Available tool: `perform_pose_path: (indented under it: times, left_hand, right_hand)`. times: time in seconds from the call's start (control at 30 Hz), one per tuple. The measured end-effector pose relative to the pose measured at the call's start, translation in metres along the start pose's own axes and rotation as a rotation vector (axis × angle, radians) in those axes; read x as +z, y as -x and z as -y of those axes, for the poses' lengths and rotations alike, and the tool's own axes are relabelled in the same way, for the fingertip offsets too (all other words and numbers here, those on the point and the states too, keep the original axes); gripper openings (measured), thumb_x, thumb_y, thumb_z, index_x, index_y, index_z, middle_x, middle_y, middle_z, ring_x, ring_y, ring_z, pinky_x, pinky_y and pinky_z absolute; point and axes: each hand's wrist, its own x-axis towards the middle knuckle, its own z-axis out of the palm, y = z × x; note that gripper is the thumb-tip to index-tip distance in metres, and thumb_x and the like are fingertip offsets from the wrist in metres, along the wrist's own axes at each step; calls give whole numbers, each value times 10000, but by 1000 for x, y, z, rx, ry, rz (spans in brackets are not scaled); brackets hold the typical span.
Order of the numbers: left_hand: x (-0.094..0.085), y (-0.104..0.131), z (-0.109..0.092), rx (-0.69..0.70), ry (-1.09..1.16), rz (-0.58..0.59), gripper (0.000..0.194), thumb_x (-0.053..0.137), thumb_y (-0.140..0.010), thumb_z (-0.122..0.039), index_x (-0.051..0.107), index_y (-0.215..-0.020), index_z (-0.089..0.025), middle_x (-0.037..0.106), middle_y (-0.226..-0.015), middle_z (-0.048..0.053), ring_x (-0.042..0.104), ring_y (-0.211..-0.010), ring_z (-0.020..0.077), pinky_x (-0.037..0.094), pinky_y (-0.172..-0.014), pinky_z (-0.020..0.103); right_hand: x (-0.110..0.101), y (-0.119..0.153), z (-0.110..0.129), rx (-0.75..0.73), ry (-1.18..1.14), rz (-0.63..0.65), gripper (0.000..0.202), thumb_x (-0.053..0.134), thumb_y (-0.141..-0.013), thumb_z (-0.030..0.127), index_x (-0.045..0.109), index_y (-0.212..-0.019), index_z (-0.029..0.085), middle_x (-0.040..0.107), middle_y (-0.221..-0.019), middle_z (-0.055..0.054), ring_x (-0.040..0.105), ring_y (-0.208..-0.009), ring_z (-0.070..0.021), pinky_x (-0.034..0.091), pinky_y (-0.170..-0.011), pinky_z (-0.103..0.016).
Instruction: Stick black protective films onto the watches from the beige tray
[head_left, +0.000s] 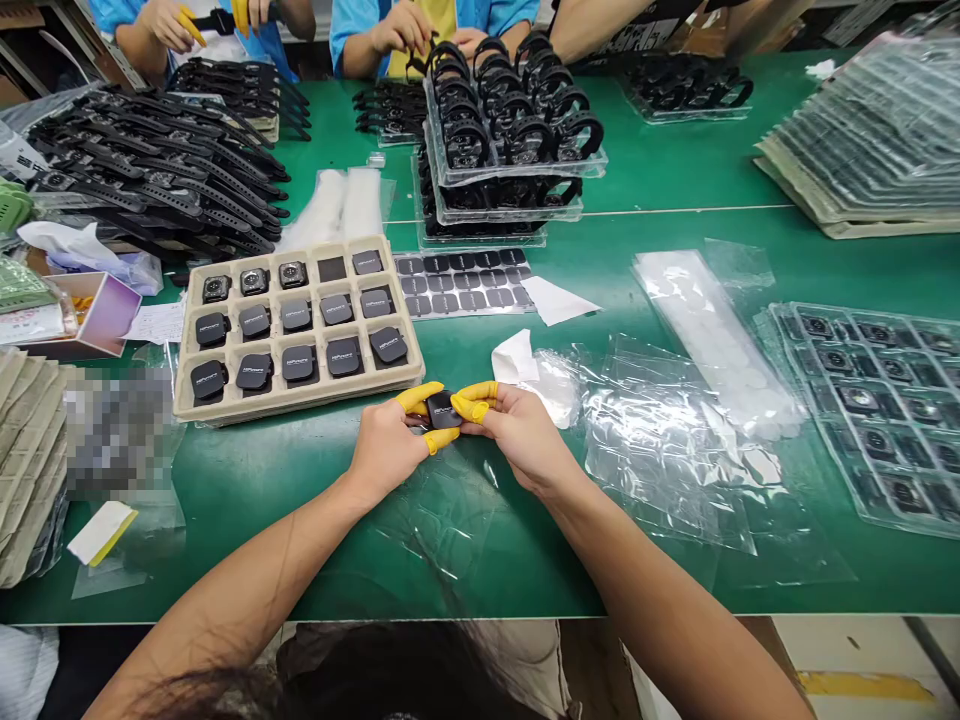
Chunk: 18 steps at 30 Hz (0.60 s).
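Note:
Both my hands hold one small black square watch body (442, 409) with a printed film on its face, just above the green table. My left hand (390, 440) pinches it from the left and below with yellow finger cots. My right hand (517, 430) grips its right edge, also with yellow cots on the fingertips. Just beyond them lies a beige compartment tray (300, 400) with several black watch bodies in rows, one cell in the top row bare. A sheet of dark film stickers (461, 283) lies behind the tray.
Clear plastic bags (660, 440) lie right of my hands, a clear tray of watch bodies (877, 400) at far right. Stacked trays of strapped watches (510, 130) and loose black straps (157, 170) fill the back. Other people's hands (405, 30) work across the table.

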Motion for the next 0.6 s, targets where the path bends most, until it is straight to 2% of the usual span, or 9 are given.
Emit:
perform_pose_path:
  times: [0.27, 0.4, 0.47, 0.53, 0.6]
  left_hand:
    - [0, 0, -1, -10, 10, 5, 553, 833, -697, -208, 719, -1237, -245, 808, -1037, 12, 783, -893, 204, 642, -894, 336]
    - [-1, 0, -2, -31, 53, 36, 553, 858, -683, -244, 725, -1219, -231, 808, -1037, 27, 782, -904, 218, 646, -875, 342]
    - [-2, 0, -3, -31, 101, 85, 609, 890, -647, -271, 719, -1229, -223, 808, -1037, 35, 780, -914, 224, 644, -882, 347]
    - [-2, -1, -3, -30, 146, 128, 650, 901, -634, -293, 709, -1249, -210, 806, -1045, 47, 774, -942, 229, 637, -891, 343]
    - [-3, -1, -2, -26, 155, 135, 566, 861, -693, -306, 722, -1231, -198, 803, -1058, 57, 768, -952, 224, 629, -882, 323]
  right_hand:
    - [-2, 0, -2, -15, 82, 21, 430, 900, -582, 458, 678, -826, 182, 683, -866, -35, 656, -761, -154, 593, -769, -333]
    - [-7, 1, 0, -100, 233, 36, 570, 873, -651, 454, 624, -1106, 219, 650, -1032, -33, 665, -720, -138, 579, -689, -316]
    - [-7, 2, 1, -133, 256, 75, 621, 857, -673, 455, 587, -1188, 237, 637, -1033, -24, 657, -676, -129, 567, -643, -308]
    - [-6, 2, 0, -149, 247, 100, 575, 826, -703, 484, 599, -1165, 229, 644, -970, -21, 662, -676, -143, 568, -631, -310]
    - [-6, 2, -3, -171, 269, 103, 481, 768, -768, 511, 626, -1131, 229, 668, -948, -33, 685, -727, -172, 584, -660, -330]
